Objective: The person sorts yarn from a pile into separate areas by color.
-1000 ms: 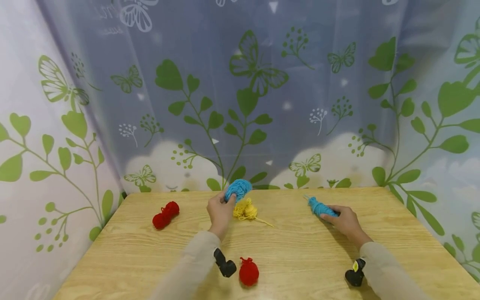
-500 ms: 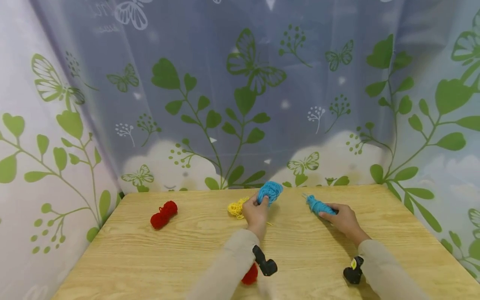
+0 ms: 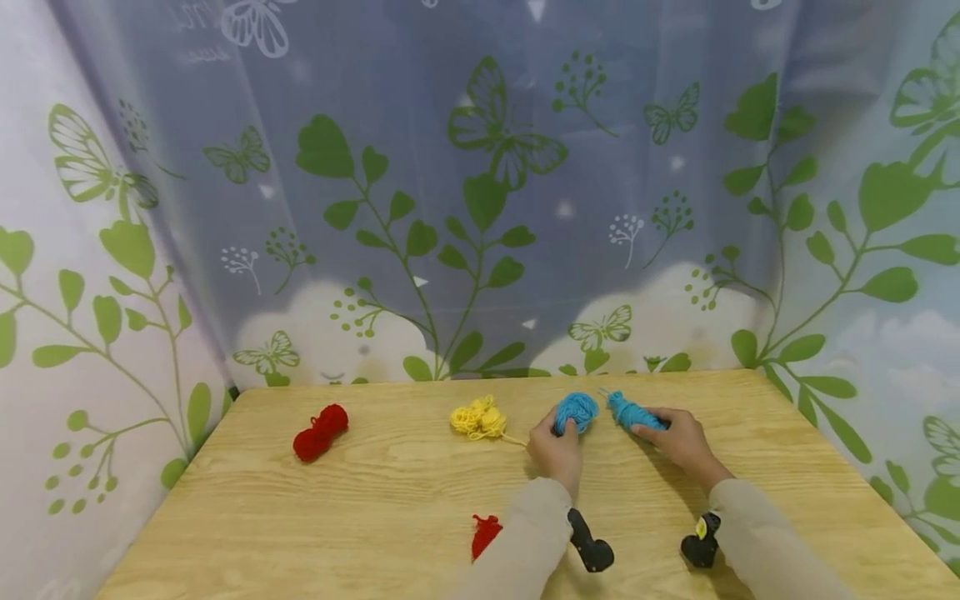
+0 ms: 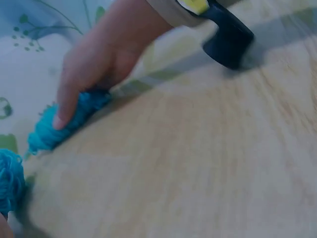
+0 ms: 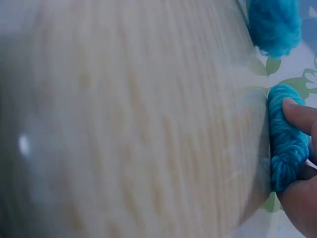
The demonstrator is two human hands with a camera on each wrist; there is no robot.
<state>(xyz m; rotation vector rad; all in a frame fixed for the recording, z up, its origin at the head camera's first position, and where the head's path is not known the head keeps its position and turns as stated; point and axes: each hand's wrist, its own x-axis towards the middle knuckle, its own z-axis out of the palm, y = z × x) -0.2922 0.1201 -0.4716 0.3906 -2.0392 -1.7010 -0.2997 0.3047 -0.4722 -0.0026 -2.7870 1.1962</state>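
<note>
L hand (image 3: pixel 557 451) fingers curled round blue yarn ball (image 3: pixel 576 411), R hand (image 3: pixel 677 439) gripping blue yarn skein (image 3: pixel 628 412), just beside

Red yarn bundle (image 3: pixel 485 534) at the near edge half hidden behind the left sleeve (image 3: pixel 517 542). Round blue yarn ball (image 4: pixel 10 181) cut off by the left edge in the left wrist view, only a sliver showing. Whole right wrist view pretty smeared, tabletop (image 5: pixel 124 124) just a blur. Right hand (image 5: pixel 299 173) clipped by the frame edge there, fingers mostly out of shot. Long blue yarn skein (image 3: pixel 633 412) partly covered by those fingers.
</note>
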